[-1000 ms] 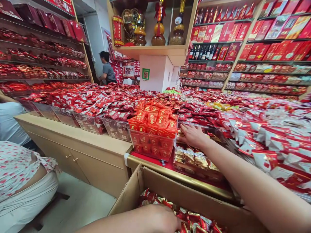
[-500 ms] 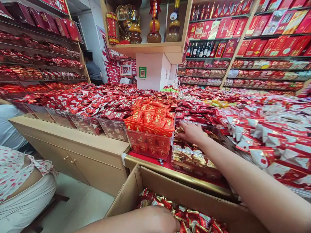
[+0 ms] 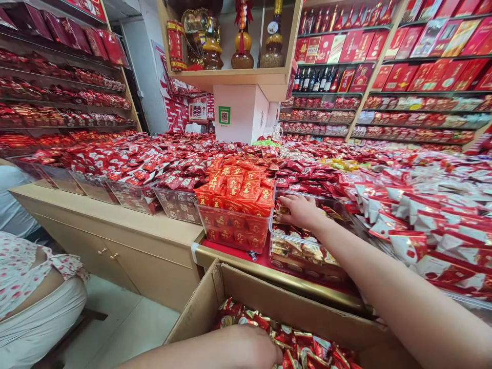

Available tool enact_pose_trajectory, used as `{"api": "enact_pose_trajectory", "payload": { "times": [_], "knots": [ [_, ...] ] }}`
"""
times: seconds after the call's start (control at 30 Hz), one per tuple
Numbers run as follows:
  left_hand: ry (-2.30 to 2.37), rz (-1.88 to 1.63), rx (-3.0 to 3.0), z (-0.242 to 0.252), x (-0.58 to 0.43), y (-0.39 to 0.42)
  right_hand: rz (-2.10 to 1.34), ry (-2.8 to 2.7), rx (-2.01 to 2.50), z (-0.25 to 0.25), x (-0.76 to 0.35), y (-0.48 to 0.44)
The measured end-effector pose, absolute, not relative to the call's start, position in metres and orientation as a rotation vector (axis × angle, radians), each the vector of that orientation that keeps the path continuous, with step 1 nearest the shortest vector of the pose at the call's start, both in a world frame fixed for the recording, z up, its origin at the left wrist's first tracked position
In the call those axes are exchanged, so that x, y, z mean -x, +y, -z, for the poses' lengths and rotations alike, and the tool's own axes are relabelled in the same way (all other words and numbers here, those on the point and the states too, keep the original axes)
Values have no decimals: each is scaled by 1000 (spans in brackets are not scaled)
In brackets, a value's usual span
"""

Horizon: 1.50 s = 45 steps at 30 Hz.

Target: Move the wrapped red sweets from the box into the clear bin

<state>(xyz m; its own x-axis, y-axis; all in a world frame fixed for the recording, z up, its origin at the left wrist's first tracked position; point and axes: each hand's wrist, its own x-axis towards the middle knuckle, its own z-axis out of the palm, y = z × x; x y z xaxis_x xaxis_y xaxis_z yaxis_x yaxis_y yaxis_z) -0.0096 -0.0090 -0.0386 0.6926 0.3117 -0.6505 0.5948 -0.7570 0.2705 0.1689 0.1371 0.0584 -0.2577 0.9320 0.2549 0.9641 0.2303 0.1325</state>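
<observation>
My right hand (image 3: 301,211) reaches out over a clear plastic bin (image 3: 303,256) of gold and brown wrapped sweets, palm down, its fingers bent onto the sweets inside. What the fingers hold, if anything, is hidden. My left hand (image 3: 246,347) lies low at the frame's bottom, in a cardboard box (image 3: 269,302) full of red and gold wrapped sweets (image 3: 307,348). Its fingers curl down among the wrappers.
Left of the clear plastic bin stands a bin of bright red packets (image 3: 236,207). Red sweets cover the whole counter in more bins. A wooden cabinet (image 3: 126,246) runs left. A person in a dotted top (image 3: 34,277) is at lower left. Shelves of red boxes line the walls.
The view has shifted slightly. The person at the back by the doorway has gone out of sight. My hands have stayed in the same bin and box.
</observation>
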Motion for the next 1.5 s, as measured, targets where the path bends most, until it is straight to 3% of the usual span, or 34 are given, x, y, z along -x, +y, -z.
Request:
{"api": "enact_pose_trajectory", "payload": {
  "times": [1.5],
  "knots": [
    [728, 646, -2453, 71, 17, -3, 404, -2160, 2078, -56, -172, 127]
  ]
}}
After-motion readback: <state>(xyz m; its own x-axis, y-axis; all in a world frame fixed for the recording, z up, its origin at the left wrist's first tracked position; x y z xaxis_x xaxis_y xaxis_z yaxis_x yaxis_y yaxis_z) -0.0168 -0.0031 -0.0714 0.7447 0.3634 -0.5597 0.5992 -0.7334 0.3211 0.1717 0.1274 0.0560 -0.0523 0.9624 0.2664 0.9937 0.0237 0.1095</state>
